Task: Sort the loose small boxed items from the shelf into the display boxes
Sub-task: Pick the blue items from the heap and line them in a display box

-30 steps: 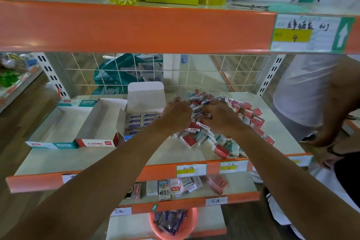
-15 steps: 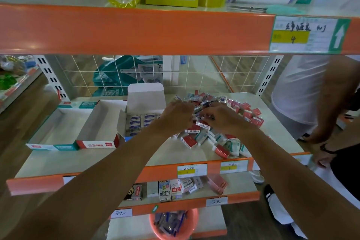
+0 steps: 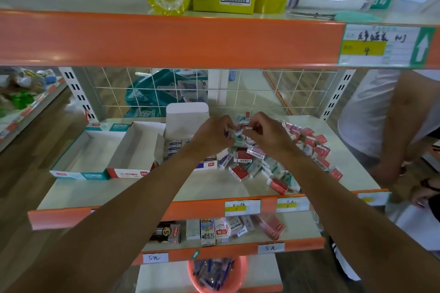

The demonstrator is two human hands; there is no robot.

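Observation:
A heap of loose small boxes (image 3: 273,162), red, green and blue, lies on the right half of the middle shelf (image 3: 190,188). My left hand (image 3: 212,134) and my right hand (image 3: 269,134) are raised just above the heap's near-left part, fingers curled, together pinching a few small boxes (image 3: 238,134) between them. Left of the hands stand three display boxes: a green-trimmed one (image 3: 81,157) with nothing visible inside, a red-trimmed one (image 3: 135,152) likewise, and a blue one (image 3: 177,145) with its lid flap up, partly filled with blue boxes.
The orange upper shelf edge (image 3: 166,38) hangs close overhead. Another person (image 3: 385,121) stands at the right, arm reaching down beside the shelf. A lower shelf holds assorted small packs (image 3: 221,228); a pink tub (image 3: 216,273) sits below. Wire grid (image 3: 262,93) backs the shelf.
Both hands have lifted off the heap, from pressing into it to holding a few small boxes between the fingertips above it. The view has tilted slightly.

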